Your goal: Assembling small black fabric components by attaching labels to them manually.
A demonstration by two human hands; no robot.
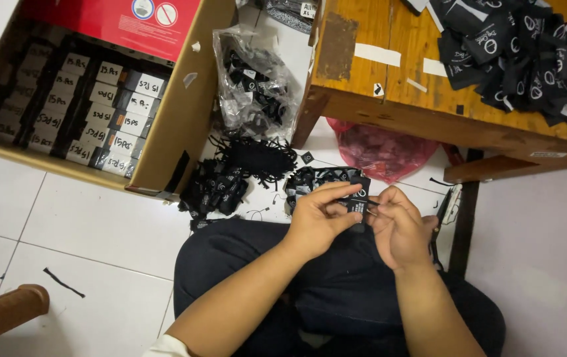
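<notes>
left hand (320, 215) and right hand (399, 228) pinch the black tag (357, 200) between them.

- Black rectangular label (357, 201) with white print, pinched between left hand (321, 217) and right hand (399, 228), over the lap.
- Open cardboard box (184, 112) on floor, upper left: rows of black bundles with white paper tags (108, 122); red flap with round signs (115, 20).
- Clear plastic bag (254, 82) of black labels beside the box.
- Heap of black labels (521, 56) on the counter, top right.
- Loose black labels (221, 185) on floor.
</notes>
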